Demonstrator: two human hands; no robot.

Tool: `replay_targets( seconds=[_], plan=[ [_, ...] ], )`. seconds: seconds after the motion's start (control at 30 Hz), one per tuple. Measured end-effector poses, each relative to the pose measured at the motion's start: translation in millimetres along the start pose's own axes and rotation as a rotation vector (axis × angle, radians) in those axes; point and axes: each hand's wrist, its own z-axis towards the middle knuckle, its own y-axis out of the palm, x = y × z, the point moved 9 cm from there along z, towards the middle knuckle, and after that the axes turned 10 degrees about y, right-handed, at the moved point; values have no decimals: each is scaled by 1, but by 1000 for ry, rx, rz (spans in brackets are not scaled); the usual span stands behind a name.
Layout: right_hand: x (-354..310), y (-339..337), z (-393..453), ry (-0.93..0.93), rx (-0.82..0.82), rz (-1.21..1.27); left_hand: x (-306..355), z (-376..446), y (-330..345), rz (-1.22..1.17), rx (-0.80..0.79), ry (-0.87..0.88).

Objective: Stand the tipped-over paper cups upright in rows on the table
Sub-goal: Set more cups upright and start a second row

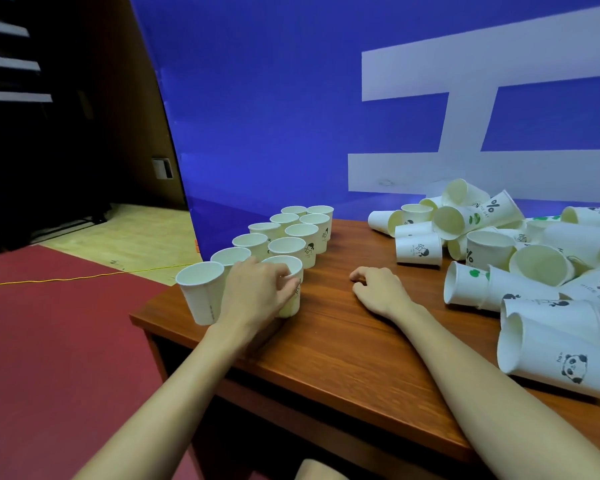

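The left hand (pixel 257 289) pinches an upright paper cup (pixel 288 285) closing the right-hand row on the tabletop (pixel 343 341); the right hand (pixel 378 289), loosely curled and empty, lies nearer the tipped cups (pixel 520 271) to its right.

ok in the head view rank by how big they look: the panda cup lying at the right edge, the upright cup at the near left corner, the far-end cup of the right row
1. panda cup, largest
2. near left corner cup
3. far-end cup, smallest

Nearness to the camera inflates the first two, so true sizes may differ less.
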Motion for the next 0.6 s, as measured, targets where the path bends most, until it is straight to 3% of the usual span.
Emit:
replay_targets(
  seconds=[0.4,0.6],
  plan=[
    [-2,-1,1,-60,11,0,-8,5,0,-22,46,-90],
    [1,-8,1,-42,22,119,16,11,-3,-109,160,69]
  ],
)
